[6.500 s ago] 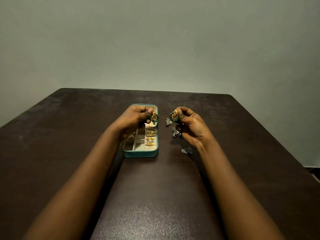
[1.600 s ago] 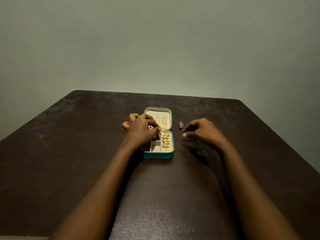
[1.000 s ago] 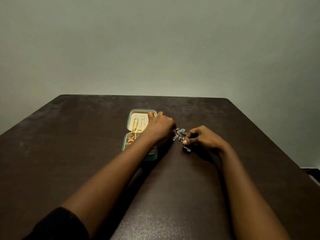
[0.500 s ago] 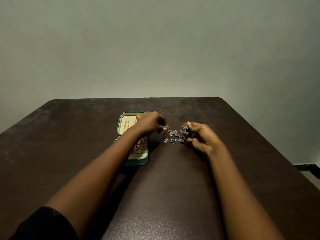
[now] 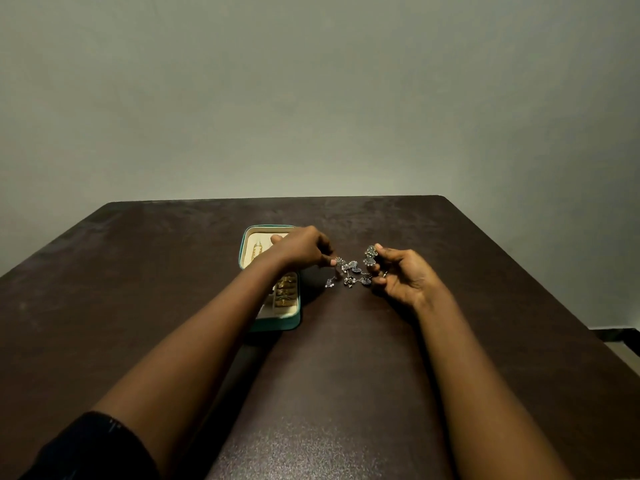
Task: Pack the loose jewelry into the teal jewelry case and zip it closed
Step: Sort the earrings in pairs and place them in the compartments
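The teal jewelry case (image 5: 290,319) lies open on the dark table, its cream lid tray holding gold chains and its ring rolls (image 5: 286,289) holding several gold rings. My left forearm crosses over it. Just right of the case, a cluster of silver jewelry (image 5: 351,273) hangs between my two hands, slightly above the table. My left hand (image 5: 303,249) pinches its left end with fingertips. My right hand (image 5: 403,276) holds its right end, a fan-shaped silver piece (image 5: 370,252) showing above the fingers.
The dark brown table (image 5: 346,375) ends at a far edge before a plain grey wall. Its right edge drops to a floor strip (image 5: 623,348) at the right.
Since half a second ago both hands have lifted the silver cluster a little and hold it stretched between them. Before that my left hand left the case and reached right to the silver pieces.
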Action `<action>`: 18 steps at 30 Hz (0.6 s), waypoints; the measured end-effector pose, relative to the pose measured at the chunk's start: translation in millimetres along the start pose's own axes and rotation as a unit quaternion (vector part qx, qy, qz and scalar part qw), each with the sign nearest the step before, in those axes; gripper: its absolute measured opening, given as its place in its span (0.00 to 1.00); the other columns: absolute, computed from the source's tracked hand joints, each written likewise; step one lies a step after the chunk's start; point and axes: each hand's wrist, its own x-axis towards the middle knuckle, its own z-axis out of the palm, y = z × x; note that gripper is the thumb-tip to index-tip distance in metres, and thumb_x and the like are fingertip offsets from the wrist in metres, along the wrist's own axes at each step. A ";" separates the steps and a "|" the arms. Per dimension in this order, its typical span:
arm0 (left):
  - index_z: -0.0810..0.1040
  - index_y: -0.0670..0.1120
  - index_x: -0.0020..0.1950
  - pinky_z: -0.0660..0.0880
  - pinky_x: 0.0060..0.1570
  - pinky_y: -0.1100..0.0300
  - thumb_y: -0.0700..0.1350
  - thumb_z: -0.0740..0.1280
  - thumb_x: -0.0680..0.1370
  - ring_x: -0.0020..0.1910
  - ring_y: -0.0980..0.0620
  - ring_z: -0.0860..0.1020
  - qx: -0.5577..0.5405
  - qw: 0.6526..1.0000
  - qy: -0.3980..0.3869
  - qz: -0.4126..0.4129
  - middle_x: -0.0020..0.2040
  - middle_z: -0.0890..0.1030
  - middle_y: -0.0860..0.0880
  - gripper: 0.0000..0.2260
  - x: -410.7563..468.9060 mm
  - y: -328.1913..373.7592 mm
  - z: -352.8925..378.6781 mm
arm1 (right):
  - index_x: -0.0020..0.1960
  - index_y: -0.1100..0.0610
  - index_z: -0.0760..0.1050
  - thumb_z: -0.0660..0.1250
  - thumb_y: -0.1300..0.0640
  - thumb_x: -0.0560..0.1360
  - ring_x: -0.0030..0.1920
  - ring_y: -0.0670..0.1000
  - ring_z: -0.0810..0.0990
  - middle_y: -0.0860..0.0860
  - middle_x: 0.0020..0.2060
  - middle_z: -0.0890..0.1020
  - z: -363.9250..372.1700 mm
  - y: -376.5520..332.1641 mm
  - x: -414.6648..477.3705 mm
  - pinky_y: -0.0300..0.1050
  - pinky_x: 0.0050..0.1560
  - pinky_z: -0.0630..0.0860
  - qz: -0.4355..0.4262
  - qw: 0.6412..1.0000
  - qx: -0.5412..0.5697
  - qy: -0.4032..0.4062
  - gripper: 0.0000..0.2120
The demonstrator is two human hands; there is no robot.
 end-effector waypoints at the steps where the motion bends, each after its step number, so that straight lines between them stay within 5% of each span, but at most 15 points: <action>1: 0.80 0.49 0.56 0.59 0.63 0.42 0.52 0.70 0.74 0.60 0.50 0.74 0.009 1.000 -0.004 -0.007 0.56 0.82 0.51 0.14 0.6 2.3 1.9 | 0.38 0.57 0.70 0.58 0.65 0.77 0.21 0.43 0.69 0.49 0.27 0.75 -0.3 0.1 0.5 0.32 0.20 0.58 0.001 1.000 0.001 0.000 0.10; 18: 0.81 0.56 0.55 0.58 0.63 0.40 0.54 0.69 0.73 0.67 0.42 0.67 0.126 0.986 0.057 -0.094 0.62 0.77 0.49 0.11 18.9 -8.1 -5.7 | 0.36 0.57 0.69 0.60 0.66 0.76 0.25 0.44 0.69 0.48 0.28 0.71 -2.8 1.0 2.5 0.32 0.20 0.57 0.001 1.000 0.006 0.001 0.11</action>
